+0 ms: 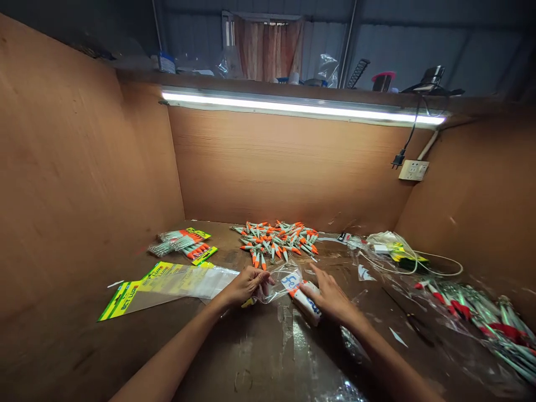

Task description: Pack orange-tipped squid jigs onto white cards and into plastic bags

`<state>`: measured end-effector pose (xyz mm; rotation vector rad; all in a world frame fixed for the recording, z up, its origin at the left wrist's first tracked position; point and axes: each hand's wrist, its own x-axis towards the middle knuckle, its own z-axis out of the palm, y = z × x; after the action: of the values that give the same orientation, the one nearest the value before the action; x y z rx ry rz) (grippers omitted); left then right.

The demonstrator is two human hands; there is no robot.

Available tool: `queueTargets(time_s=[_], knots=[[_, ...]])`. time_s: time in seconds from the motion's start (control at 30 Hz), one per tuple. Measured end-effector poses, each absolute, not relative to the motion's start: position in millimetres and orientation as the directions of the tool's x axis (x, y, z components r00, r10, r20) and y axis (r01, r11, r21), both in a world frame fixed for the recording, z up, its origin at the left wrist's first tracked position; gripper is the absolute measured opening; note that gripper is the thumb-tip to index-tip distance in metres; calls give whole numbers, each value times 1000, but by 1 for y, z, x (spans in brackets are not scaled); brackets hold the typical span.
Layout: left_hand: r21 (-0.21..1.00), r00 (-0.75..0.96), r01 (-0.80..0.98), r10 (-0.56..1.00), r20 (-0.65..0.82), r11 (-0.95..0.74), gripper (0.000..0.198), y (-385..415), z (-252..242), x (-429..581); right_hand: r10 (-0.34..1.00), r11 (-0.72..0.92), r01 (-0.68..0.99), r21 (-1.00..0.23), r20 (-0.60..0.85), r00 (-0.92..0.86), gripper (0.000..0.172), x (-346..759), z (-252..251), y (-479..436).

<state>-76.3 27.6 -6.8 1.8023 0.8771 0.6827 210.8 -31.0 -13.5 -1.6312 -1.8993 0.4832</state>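
Observation:
Below the pile of lures, my left hand is closed on a clear plastic bag, pinching it between thumb and fingers. A small yellow piece shows beneath that hand. Opposite it, my right hand curves over a white block-shaped object with orange and blue markings, its index finger raised. The object's kind is not clear, and the hand covers part of it. Packaging bags with yellow BCT LURE headers lie fanned out left of my left hand. The loose orange-and-pale lures are heaped beyond both hands.
Packed lures lie at the back left. To the right are a coiled white cable, dark scissors and a heap of red-and-silver lures. Wooden walls enclose the table, and a black plug hangs near the socket.

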Motion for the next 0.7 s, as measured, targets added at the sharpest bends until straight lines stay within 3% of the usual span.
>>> queueTargets(time_s=[0.07, 0.13, 0.37, 0.57, 0.7], knots=[[926, 582, 283, 812, 40, -249, 77, 32, -8, -80, 983, 173, 842, -510, 38, -179, 105, 216, -14, -36], [918, 582, 314, 813, 15, -242, 79, 36, -9, -84, 974, 181, 860, -478, -34, -224, 111, 222, -13, -38], [859, 614, 422, 788, -34, -292, 74, 40, -9, -95, 964, 223, 803, -553, 4, -266, 84, 253, 18, -37], [783, 648, 504, 759, -63, -364, 66, 28, -5, -91, 898, 297, 659, -691, -31, -438, 86, 263, 18, -43], [701, 665, 550, 746, -39, -454, 54, 17, 4, -86, 880, 362, 647, -671, 17, -475, 87, 257, 8, -48]])
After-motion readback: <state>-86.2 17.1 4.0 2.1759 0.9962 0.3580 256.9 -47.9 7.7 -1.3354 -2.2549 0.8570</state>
